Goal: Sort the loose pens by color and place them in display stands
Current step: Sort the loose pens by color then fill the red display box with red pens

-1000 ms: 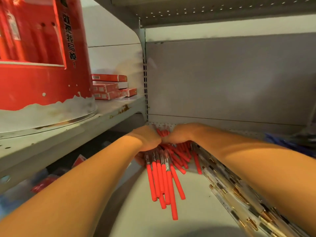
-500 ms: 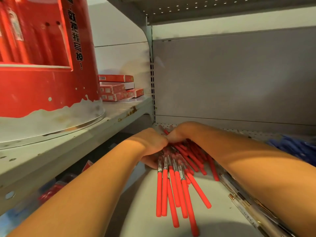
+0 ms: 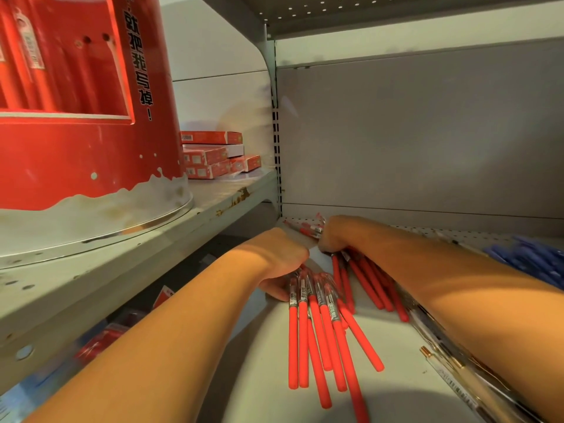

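**A:** Two hands on the shelf (image 3: 403, 340), both near its back-left corner. L hand (image 3: 280, 261) sits on the cap ends of a bunch of red pens (image 3: 317, 331). The barrels fan out toward the front edge.

**B:** Fingers?

**A:** L: curled down over the caps, thumb tucked vs. the bunch's left side, so clamped on it. R hand (image 3: 332, 236) is just beside it, knuckles up, fingers hidden underneath. Can't tell if they hold anything.

**B:** More red by the R hand?

**A:** Yes, a second red lot (image 3: 370, 288) lies under & in front of it, slanting toward the right edge. A few pen ends (image 3: 308, 229) poke out behind the hand, close to the back panel (image 3: 412, 132).

**B:** Other colours?

**A:** Blue pens (image 3: 531, 264) heaped at the right edge, toward the back. Clear pens (image 3: 457, 380) w/ gold tips run along the right side, partly under the R forearm.

**B:** And the stand?

**A:** Big red display stand (image 3: 76, 160) on the upper shelf (image 3: 213, 206) to the left, red pens showing thru its window, Chinese lettering down its side. Behind it, a stack of red boxes (image 3: 210, 155) near that shelf's back-right corner.
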`<state>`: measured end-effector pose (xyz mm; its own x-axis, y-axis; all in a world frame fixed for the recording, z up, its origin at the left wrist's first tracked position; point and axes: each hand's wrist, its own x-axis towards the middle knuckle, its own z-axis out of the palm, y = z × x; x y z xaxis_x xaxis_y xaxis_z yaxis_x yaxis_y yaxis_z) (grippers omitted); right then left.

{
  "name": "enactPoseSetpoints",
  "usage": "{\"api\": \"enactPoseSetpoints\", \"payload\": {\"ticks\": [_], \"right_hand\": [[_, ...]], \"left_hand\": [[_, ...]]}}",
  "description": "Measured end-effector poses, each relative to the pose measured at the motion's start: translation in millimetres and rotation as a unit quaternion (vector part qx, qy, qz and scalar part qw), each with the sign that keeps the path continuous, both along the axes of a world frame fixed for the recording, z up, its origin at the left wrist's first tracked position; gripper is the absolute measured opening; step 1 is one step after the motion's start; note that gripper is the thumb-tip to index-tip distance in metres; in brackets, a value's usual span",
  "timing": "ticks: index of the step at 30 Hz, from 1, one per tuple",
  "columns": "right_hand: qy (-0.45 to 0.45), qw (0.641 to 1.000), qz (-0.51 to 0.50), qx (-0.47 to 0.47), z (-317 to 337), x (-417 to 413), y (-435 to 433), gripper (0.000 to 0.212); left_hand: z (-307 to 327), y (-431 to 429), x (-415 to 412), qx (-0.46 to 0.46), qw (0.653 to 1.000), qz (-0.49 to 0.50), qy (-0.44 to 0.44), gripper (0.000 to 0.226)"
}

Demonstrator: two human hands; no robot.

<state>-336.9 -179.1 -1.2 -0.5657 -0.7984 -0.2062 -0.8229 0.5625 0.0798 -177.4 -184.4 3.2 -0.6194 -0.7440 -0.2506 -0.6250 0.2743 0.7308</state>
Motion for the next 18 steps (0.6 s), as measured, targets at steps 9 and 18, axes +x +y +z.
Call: {"api": "enactPoseSetpoints", "payload": {"ticks": [9, 18], "right_hand": [[-0.089, 0.988, -0.03, -0.125, 14, -23, 24, 0.023], [-0.229, 0.934, -0.1, -0.255, 54, -29, 66, 0.013]], "left_hand": [[1, 4, 2, 0.007, 1.0, -0.025, -0.008, 0.016], [1, 12, 1, -0.033, 0.999, -0.027, -0.002, 0.018]]}}
